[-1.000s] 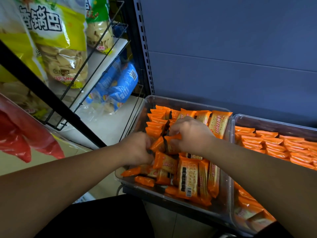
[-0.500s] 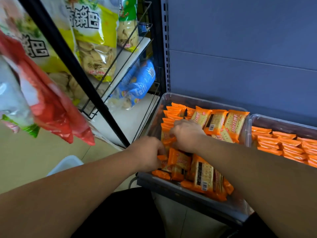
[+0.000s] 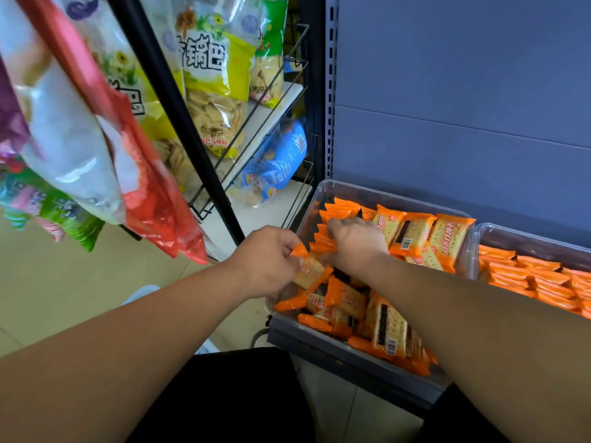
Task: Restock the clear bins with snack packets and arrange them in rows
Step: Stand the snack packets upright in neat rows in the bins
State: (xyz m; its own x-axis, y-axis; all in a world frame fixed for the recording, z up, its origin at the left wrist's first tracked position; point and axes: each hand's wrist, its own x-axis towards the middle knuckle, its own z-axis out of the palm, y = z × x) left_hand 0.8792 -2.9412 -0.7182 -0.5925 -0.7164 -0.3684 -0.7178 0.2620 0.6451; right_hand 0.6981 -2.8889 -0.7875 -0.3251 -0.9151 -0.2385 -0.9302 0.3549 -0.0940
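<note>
A clear bin on the shelf holds many orange cracker packets; some stand in a row along its left wall, others lie loose at the front. My left hand pinches one orange packet at the bin's left edge. My right hand reaches into the bin with fingers curled around the upright packets of the left row. A second clear bin to the right holds orange packets in tidy rows.
A black wire rack at the left carries yellow crisp bags and a blue bag. Red and white snack bags hang close at the upper left. A blue-grey back panel rises behind the bins. The floor is beige.
The view has swung left and nearer the hanging bags. My left hand has lifted a packet toward the bin's left edge; my right hand stays on the left row.
</note>
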